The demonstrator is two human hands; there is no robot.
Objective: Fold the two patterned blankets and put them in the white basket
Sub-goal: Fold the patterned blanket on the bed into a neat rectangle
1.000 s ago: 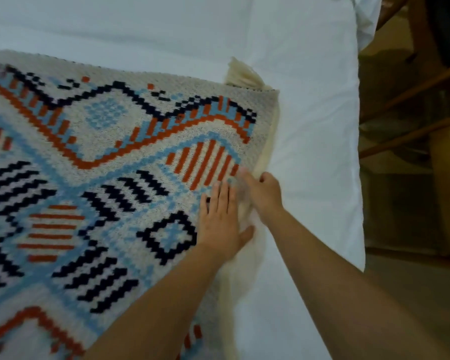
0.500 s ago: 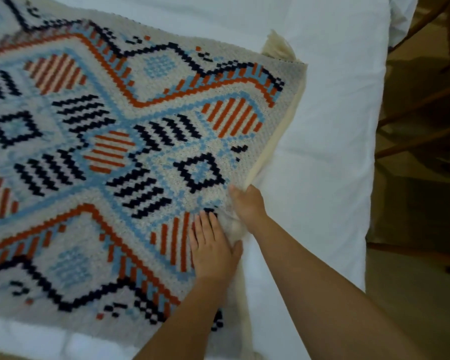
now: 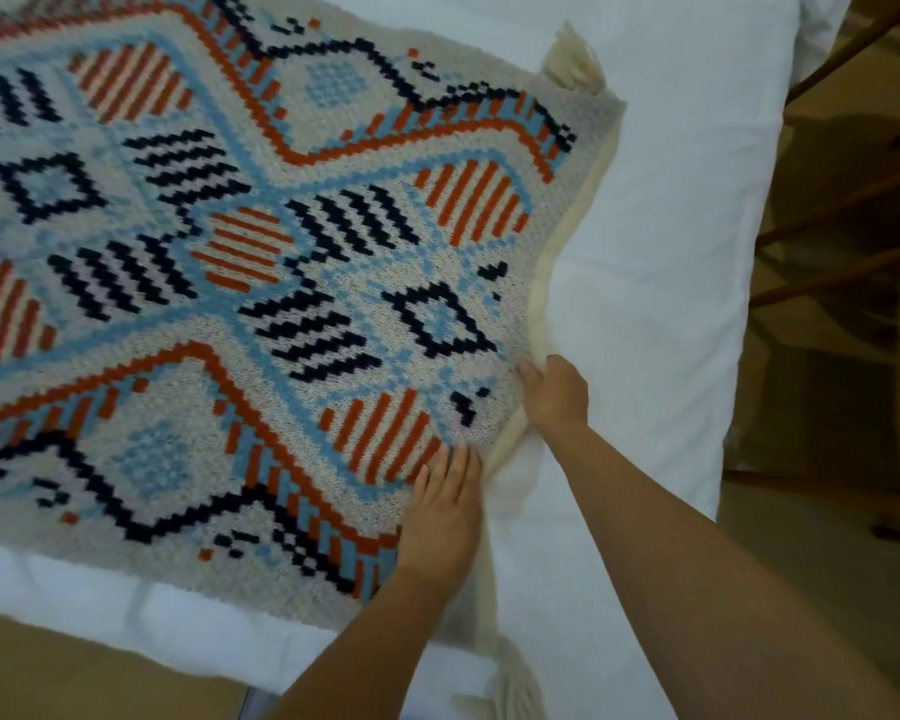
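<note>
A knitted patterned blanket [image 3: 261, 283] in cream, orange, light blue and navy lies spread flat on a white bed [image 3: 661, 262]. Its cream fringed right edge [image 3: 567, 241] runs from a tassel at the top down to another tassel near the bottom. My left hand [image 3: 445, 506] lies flat, fingers straight, pressing on the blanket near its lower right corner. My right hand [image 3: 554, 392] grips the blanket's right edge, thumb on top and fingers tucked under the fabric. No second blanket or white basket is in view.
The bed's near edge runs along the lower left, with brown floor [image 3: 74, 672] below it. A wooden chair frame [image 3: 853, 200] stands right of the bed, close to its right edge.
The view has shifted so the blanket sits higher and farther right. Both hands have slid down along the blanket's right edge toward its near corner, keeping their hold and press.
</note>
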